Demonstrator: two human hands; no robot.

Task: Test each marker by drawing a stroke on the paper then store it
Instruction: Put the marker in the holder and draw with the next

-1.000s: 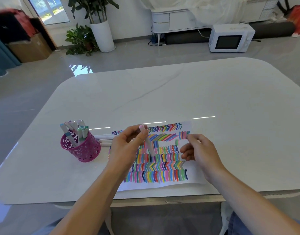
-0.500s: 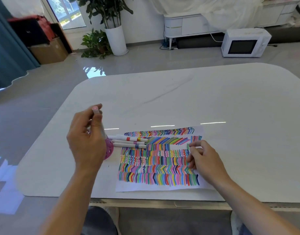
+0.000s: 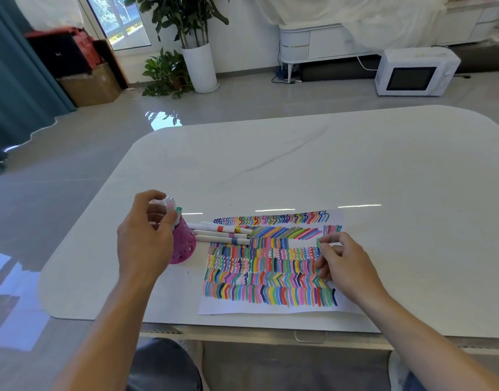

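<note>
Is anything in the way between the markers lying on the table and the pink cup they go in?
Nothing lies on the table between them: the three loose markers lie right beside the pink cup. But the left hand is over the cup's mouth, holding a marker there.

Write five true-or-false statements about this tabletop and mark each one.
1. Three loose markers lie beside the pink cup. True.
2. The paper is blank. False: coloured strokes cover it.
3. The right hand rests on the paper's right side. True.
4. The left hand rests on the paper. False: it is at the pink cup.
5. The pink cup lies tipped over. False: it stands upright.
</note>
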